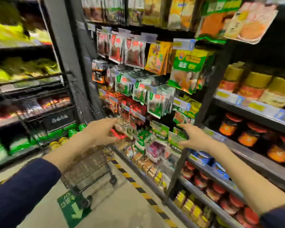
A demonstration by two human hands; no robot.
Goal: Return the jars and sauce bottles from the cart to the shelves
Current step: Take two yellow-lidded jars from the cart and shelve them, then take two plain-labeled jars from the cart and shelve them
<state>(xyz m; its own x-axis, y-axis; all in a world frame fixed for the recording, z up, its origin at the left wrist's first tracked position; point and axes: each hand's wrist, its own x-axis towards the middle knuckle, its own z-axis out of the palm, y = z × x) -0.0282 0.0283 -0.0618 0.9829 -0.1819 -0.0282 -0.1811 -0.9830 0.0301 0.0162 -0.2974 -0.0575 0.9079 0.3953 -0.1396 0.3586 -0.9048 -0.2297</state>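
The frame is motion-blurred. The wire shopping cart (87, 168) stands in the aisle at lower centre, and green- and yellow-capped items (72, 130) show in its far end. My left hand (102, 130) reaches forward above the cart, fingers spread and loosely bent, nothing in it. My right hand (196, 137) stretches forward before the hanging packets, fingers extended, holding nothing. Red-lidded sauce jars (247, 132) stand on the right-hand shelves (253, 111); more red-lidded jars (220, 193) fill the lower shelves.
Hanging spice packets (155, 99) cover the rack straight ahead. Gold-lidded jars (260, 86) sit on the upper right shelf. Shelving with green and yellow goods (23, 69) lines the left. A yellow-black floor stripe (138, 185) runs along the shelf base, beside a green arrow sticker (72, 209).
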